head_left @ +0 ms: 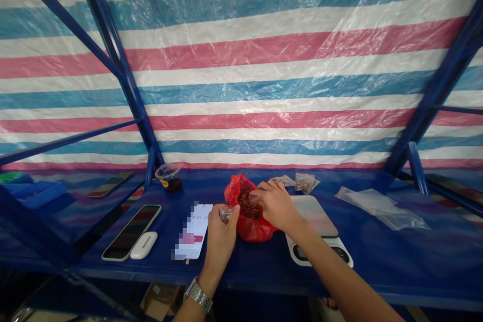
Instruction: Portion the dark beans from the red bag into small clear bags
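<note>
A red plastic bag (256, 230) stands open on the blue table, with small reddish-brown dried pieces (247, 205) inside. My left hand (222, 229) is beside the bag's left edge, its thumb and fingers closed on a small clear plastic bag (225, 215). Over the red bag's right side, my right hand (277, 205) reaches down with fingers bent together among the dried pieces. Something translucent shows by those fingertips, too small to name. To the right, partly under my right forearm, lies a white kitchen scale (317, 216) with a bare metal plate.
Small filled zip bags (305, 182) lie behind the scale, and flat clear bags (381, 207) to the right. At left are a phone with a lit timer (195, 229), a dark phone (132, 231), a white earbud case (144, 245) and a lidded cup (171, 181). Blue posts (124, 70) frame the table.
</note>
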Tool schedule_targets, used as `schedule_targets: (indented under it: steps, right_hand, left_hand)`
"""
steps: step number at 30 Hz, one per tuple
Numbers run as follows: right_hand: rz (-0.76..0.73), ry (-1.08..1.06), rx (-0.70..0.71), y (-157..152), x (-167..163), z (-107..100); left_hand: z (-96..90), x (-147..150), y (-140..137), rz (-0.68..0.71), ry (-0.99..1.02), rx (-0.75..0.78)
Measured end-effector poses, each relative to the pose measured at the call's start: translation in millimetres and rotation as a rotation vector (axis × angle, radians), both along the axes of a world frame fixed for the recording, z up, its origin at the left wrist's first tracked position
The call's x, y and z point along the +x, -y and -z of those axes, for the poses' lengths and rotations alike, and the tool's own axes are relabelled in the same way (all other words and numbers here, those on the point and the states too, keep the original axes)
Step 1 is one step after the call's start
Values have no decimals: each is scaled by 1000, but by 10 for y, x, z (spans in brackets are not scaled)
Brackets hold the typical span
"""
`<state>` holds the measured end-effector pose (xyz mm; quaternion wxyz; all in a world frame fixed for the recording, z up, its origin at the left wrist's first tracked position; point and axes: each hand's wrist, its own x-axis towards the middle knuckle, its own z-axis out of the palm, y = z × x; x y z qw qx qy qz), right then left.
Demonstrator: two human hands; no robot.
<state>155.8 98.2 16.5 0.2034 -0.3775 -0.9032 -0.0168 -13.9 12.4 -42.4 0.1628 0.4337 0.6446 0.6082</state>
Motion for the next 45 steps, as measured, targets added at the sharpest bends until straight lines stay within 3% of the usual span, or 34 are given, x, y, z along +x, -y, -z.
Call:
schedule_targets:
  steps: [5, 12, 19, 22, 25, 30, 33, 36, 40, 45]
  right_hand:
    - [5, 77, -16, -123, -208, 67]
    - [0, 23, -133, -192, -294, 115]
    - [-55, -138, -345, -266, -226, 201]
    - [-72, -243, -416, -303, -159, 249]
    - [-165, -445, -556, -310, -73, 251]
    - [-314, -656, -672, -155, 76, 29]
    - [-303, -628, -627, 38, 106, -171]
    - [-250, -523, -438, 236, 78, -302]
    - [-229, -302, -144, 403, 30, -336]
    - [-231, -217, -43, 429, 25, -326]
  left_hand:
    - [20, -5, -132, 116, 96, -118]
    - [-42, 40, -163, 137, 327, -66]
    - [-82, 51, -139, 169, 551, -39]
    - [-60, 19, -138, 104, 434, -28]
    - [-22, -34, -135, 33, 185, 19]
    - [-38, -55, -59, -46, -162, 91]
    - [-70, 14, 9, -24, -231, 76]
    - [-93, 113, 59, 40, -254, 51]
    - [-107, 204, 75, 70, -228, 50]
    - [-98, 217, 54, 72, -216, 62]
